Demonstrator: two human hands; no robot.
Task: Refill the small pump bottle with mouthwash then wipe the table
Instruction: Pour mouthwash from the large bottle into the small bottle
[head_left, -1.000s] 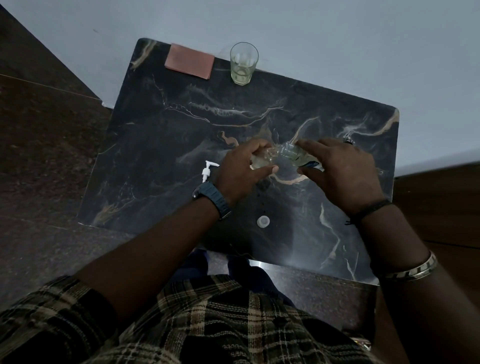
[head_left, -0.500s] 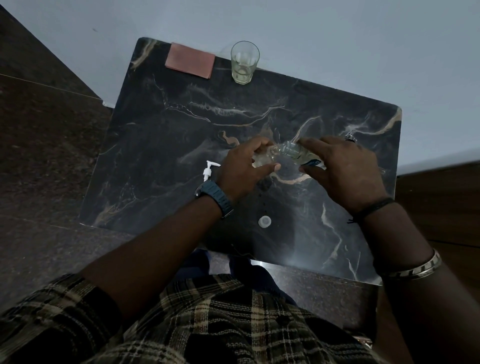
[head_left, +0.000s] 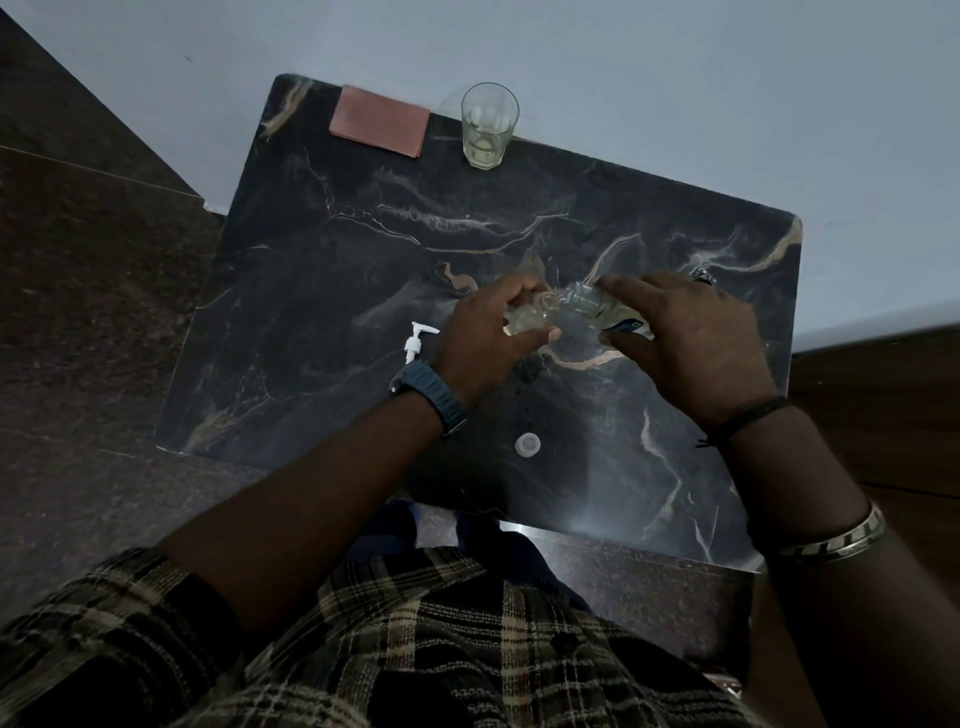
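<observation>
My left hand (head_left: 483, 340) grips the small clear pump bottle (head_left: 524, 319), which stands open-topped over the middle of the dark marble table (head_left: 363, 249). My right hand (head_left: 680, 338) holds the clear mouthwash bottle (head_left: 597, 306) tilted on its side, its mouth resting at the small bottle's opening. The white pump head (head_left: 418, 340) lies on the table just left of my left wrist. A small white cap (head_left: 528, 445) lies nearer the front edge. A folded reddish cloth (head_left: 382, 127) lies at the back left.
A drinking glass (head_left: 488, 127) with a little pale liquid stands at the table's back edge, right of the cloth. A pale wall runs behind the table. Dark stone floor lies to the left and front.
Both hands and the two bottles stay almost where they were; the mouthwash bottle remains tilted at the small bottle's opening.
</observation>
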